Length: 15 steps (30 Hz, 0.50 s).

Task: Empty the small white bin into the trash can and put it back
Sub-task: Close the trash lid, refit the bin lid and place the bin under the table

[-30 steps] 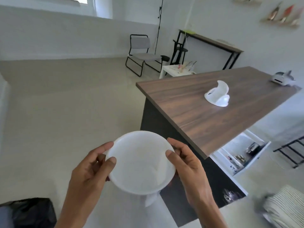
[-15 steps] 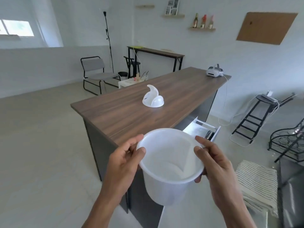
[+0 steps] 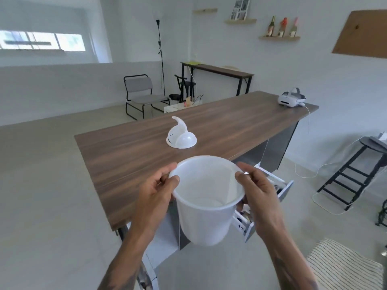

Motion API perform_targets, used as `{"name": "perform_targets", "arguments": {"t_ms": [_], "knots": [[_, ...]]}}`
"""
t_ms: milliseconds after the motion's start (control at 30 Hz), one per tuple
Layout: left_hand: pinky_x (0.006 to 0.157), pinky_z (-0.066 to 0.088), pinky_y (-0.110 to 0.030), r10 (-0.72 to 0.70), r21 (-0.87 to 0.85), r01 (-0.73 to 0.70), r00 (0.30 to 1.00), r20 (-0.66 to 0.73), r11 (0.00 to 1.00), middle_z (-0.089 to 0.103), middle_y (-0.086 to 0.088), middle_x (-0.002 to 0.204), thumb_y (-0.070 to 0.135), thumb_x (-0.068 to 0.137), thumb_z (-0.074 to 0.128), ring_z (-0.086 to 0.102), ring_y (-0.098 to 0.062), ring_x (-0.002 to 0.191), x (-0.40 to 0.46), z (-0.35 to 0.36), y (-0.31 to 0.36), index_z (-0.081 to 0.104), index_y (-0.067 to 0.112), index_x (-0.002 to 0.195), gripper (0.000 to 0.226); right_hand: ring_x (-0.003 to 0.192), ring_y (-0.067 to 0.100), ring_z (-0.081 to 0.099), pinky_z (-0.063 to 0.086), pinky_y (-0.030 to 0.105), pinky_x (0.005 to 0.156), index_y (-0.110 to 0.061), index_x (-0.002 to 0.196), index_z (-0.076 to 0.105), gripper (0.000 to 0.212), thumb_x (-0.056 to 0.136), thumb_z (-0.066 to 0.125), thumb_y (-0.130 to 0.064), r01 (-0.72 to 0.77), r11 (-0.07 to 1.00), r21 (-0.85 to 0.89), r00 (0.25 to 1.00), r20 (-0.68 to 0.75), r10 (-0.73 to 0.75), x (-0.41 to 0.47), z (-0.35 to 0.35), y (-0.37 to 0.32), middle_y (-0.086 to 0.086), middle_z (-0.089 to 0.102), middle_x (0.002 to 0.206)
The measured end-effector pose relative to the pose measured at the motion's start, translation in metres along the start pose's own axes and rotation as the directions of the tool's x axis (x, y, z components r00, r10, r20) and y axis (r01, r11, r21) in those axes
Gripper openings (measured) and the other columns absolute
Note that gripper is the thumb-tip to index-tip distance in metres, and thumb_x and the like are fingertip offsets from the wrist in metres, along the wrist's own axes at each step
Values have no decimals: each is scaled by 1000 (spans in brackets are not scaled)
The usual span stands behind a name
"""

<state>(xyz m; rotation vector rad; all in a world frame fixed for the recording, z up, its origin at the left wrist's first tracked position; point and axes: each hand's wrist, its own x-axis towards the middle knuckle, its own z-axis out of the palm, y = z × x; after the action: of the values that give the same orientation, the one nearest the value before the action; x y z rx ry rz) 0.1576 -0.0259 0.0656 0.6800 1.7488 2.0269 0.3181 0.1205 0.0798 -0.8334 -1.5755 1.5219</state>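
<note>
The small white bin (image 3: 204,214) is upright in the air in front of me, over the near edge of the wooden desk (image 3: 129,164). Its inside looks empty. My left hand (image 3: 156,195) pinches the rim on the left, thumb inside. My right hand (image 3: 258,191) holds the rim on the right. The bin's white swing lid (image 3: 181,136) lies on the desk top, farther back and a little left of the bin. No trash can is in view.
An open white drawer (image 3: 284,191) juts out under the desk to the right of the bin. A white headset (image 3: 291,98) sits at the desk's far end. A striped cushion (image 3: 343,266) lies at the lower right, and a black step stool (image 3: 360,168) stands at right.
My view has swung up and to the right, away from the floor toward the desk. The bin has come up from beside the desk corner to over the desk's near edge, still in both hands.
</note>
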Motion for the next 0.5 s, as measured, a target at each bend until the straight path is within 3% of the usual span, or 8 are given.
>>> {"name": "perform_targets", "arguments": {"t_ms": [67,167,300,433,500], "knots": [[58,50,-3,13,36,-10,996,-92,999,75,21,87,18,95,68,68,12,72,22,-7,-12,76,39,114,30,44,17,55,50,32,50,-26,103,75,17,97,61,-18,-19,1000,11,997,70,19,31,20,15,15,60,79],[62,52,-3,26,97,-6,980,-199,995,75,36,93,15,95,67,69,18,85,58,-17,-34,74,38,117,33,47,15,59,53,29,48,-21,104,73,14,98,60,-18,-39,999,-27,987,154,43,80,52,37,3,60,74],[86,50,-15,30,182,28,952,-305,983,71,46,94,10,96,64,64,26,92,118,-29,-59,73,31,123,36,46,11,61,55,30,46,-18,103,69,11,99,60,-16,-55,996,-68,968,242,70,145,97,63,3,66,80],[92,48,-15,117,265,-10,913,-391,964,70,34,105,6,97,61,61,28,95,184,-28,-74,72,21,129,37,47,10,62,59,32,52,-26,119,67,22,101,58,-17,10,993,-115,952,305,25,215,133,73,9,59,82],[93,49,-15,150,312,-7,887,-436,950,70,24,114,6,98,59,60,27,96,210,-28,-80,71,19,131,37,43,8,62,58,30,55,-27,123,65,25,100,58,-19,29,988,-149,943,333,23,240,150,80,3,56,79]]}}
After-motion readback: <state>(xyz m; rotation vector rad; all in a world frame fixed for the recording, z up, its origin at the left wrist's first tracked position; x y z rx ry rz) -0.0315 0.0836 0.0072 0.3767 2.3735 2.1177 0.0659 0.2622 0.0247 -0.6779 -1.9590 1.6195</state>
